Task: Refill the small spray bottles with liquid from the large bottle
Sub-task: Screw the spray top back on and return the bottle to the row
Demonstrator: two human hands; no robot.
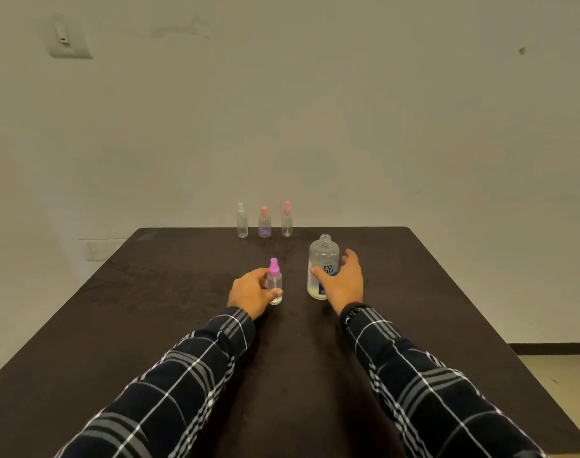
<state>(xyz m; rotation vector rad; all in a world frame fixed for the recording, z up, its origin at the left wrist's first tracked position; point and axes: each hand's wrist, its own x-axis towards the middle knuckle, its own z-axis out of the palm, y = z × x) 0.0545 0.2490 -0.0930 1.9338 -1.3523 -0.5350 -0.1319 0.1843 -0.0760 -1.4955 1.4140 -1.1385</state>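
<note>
A small clear spray bottle [275, 283] with a pink-purple top stands upright on the dark table [169, 292], near the middle. My left hand [249, 292] grips it from the left, thumb low on its body. To its right stands the large clear bottle [322, 259], uncapped, with a blue label and a little liquid at the bottom. My right hand [343, 282] is spread around its right side. The thumb lies across the bottle's front and the fingers stay apart from its far side.
Three more small spray bottles stand in a row at the table's far edge: a clear-topped one [242, 222], a pink-topped one [264, 223] and another pink-topped one [286, 221]. A plain wall rises just behind. Floor shows past the table's right edge [500, 338].
</note>
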